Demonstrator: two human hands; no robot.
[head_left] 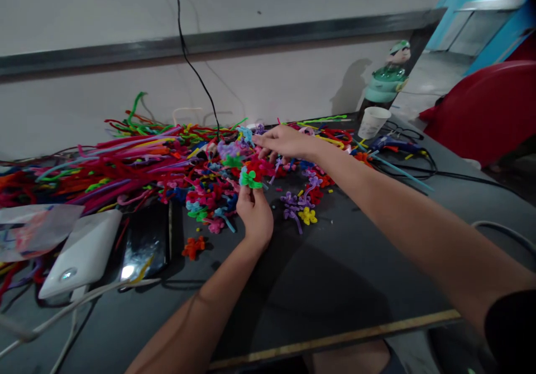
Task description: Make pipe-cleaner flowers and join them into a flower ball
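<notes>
My left hand [255,215] pinches a bright green pipe-cleaner flower [250,178] between thumb and fingertips, just above the near edge of the pile. My right hand [282,141] reaches over the heap, fingers stretched out and slightly bent. Its fingertips are beside a light blue pipe-cleaner piece [245,134]; whether they touch it I cannot tell. Around both hands lie small fuzzy flowers in pink, red, purple and blue. A purple flower cluster [292,205] and a yellow flower [307,216] rest right of my left hand, an orange flower [193,248] to its lower left.
Long loose pipe cleaners [125,164] are heaped at the left. Nearer stand a white power bank [81,254] with cables and a dark phone [146,240]. At the right are a paper cup [374,123], a glue gun [396,143], a green bottle figure [386,81] and a red chair [486,111].
</notes>
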